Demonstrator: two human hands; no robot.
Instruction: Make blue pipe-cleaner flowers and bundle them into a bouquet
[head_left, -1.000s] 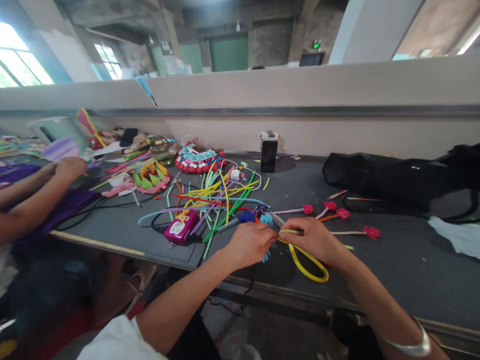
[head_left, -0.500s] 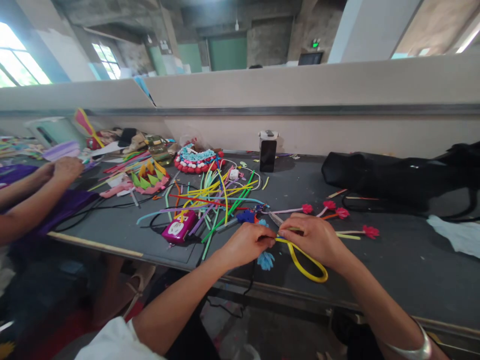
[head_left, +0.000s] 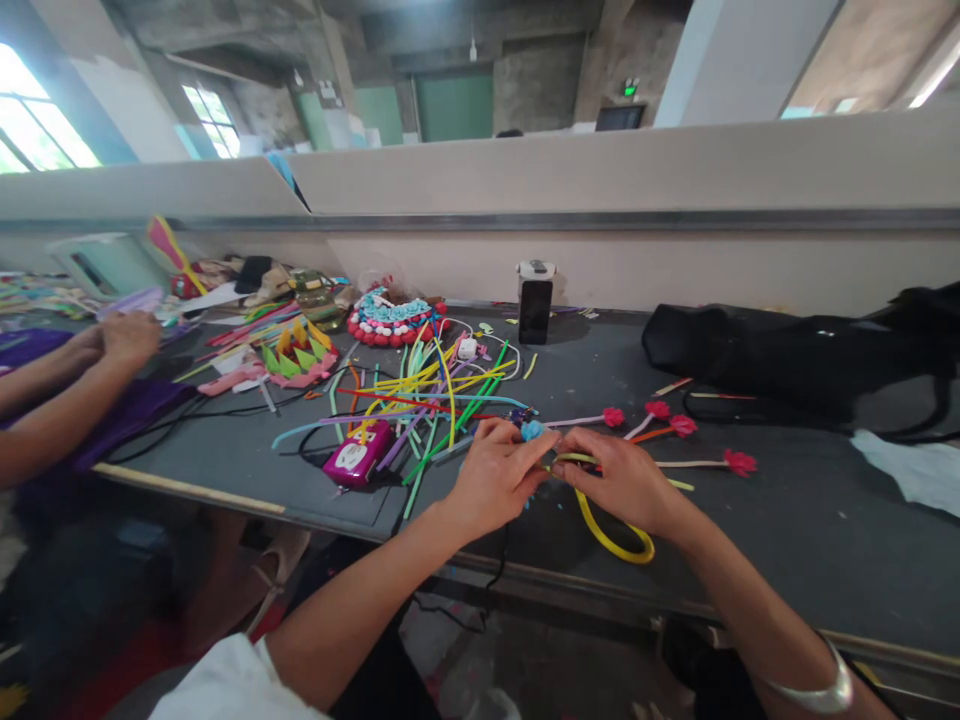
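My left hand and my right hand meet over the near part of the dark table. Both are pinched on a yellow pipe cleaner that loops down toward the table's front edge. A small blue fuzzy flower shows just above my left fingertips; whether my fingers hold it I cannot tell. A pile of coloured pipe cleaners lies just beyond my left hand.
Finished red flowers on stems lie past my right hand. A magenta box, a black phone on a stand, a black bag and craft pieces crowd the table. Another person's arms work at the left.
My hands have drawn closer together and slightly farther from me. The blue flower has gone from hanging below my left hand to sitting above its fingertips. The yellow loop has shortened a little.
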